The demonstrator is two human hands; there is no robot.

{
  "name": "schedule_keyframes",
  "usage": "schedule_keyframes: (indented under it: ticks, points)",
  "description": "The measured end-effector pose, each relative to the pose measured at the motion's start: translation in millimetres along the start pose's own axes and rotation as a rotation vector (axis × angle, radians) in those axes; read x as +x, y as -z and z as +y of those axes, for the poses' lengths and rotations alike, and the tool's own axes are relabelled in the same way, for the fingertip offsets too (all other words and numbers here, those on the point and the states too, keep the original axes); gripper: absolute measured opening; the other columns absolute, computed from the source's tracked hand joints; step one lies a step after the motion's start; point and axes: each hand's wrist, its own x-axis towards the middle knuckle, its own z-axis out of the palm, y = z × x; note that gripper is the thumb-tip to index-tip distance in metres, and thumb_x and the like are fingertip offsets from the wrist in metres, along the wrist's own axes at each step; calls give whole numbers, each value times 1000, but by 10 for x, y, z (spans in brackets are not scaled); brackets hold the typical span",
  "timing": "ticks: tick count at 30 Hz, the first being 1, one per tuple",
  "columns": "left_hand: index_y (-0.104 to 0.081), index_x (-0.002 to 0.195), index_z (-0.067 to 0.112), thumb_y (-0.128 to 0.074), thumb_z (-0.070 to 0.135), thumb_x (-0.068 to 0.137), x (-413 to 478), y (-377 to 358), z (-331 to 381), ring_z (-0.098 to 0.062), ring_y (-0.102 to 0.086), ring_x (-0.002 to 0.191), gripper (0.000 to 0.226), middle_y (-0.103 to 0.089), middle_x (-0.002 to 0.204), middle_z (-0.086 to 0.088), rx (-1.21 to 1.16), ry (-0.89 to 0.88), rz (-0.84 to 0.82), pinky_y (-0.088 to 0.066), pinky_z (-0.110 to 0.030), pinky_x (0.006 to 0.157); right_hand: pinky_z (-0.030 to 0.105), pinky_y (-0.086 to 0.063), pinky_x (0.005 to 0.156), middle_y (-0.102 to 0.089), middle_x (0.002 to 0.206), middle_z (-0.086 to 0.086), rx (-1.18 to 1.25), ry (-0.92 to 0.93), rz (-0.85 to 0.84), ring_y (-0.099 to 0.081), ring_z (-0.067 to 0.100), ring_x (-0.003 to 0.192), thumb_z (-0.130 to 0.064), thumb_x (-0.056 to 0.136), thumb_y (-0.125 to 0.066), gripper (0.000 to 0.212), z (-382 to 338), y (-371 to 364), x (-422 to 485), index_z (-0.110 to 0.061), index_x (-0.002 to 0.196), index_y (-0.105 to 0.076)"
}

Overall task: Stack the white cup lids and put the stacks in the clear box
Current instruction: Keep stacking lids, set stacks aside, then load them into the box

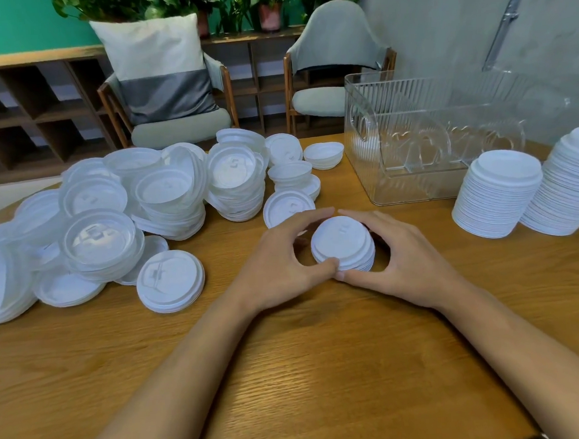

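A short stack of white cup lids (343, 243) stands on the wooden table (326, 371) in the middle. My left hand (284, 257) curls round its left side and my right hand (400, 256) round its right side; thumbs meet at the near edge, fingertips almost meet at the far edge. A large loose pile of white lids (136, 202) covers the table's left and back. Two tall lid stacks, one (498, 194) and another (566, 182), stand at the right. The clear ribbed box (412, 135) sits behind them at the back right, with no lids inside.
A single lid (170, 280) lies flat left of my hands, another (287, 207) just beyond them. Two chairs, one (169, 90) with a cushion and one (335, 62) bare, stand past the table's far edge. Bare wood lies in front of me.
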Motion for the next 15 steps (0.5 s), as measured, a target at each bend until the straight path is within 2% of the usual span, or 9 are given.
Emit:
schedule_keyframes:
  ticks: [2,6,10,15]
  points:
    - [-61,144,33,-87,26,82,5,0,-1,5,-56,127,68,-65,135,19,-38,5,38,-51,-20,104,44,-44,114,-51,149,-23,1,-18,-4,-46,1,139,-74,72,-80,98,1,3,2,-40,156,-42]
    - [-68,132,36,-91,52,73,5,-64,-3,-1,-61,109,66,-66,118,18,31,30,140,-55,-24,89,45,-42,117,-49,152,-21,-4,-52,-7,-44,3,141,-79,63,-82,110,-14,-1,11,-42,157,-37]
    - [-71,116,31,-91,63,67,1,-176,24,-1,-62,97,62,-63,106,15,93,24,204,-51,-19,80,32,-42,111,-55,142,-20,-14,-39,9,-49,1,132,-75,59,-85,112,-36,-12,14,-36,155,-43]
    - [-68,111,30,-89,68,66,-2,-208,30,-1,-60,95,63,-62,104,17,136,34,236,-50,-18,76,14,-40,101,-59,132,-18,-19,-19,9,-52,-1,123,-70,58,-87,109,-12,-21,20,-32,153,-49]
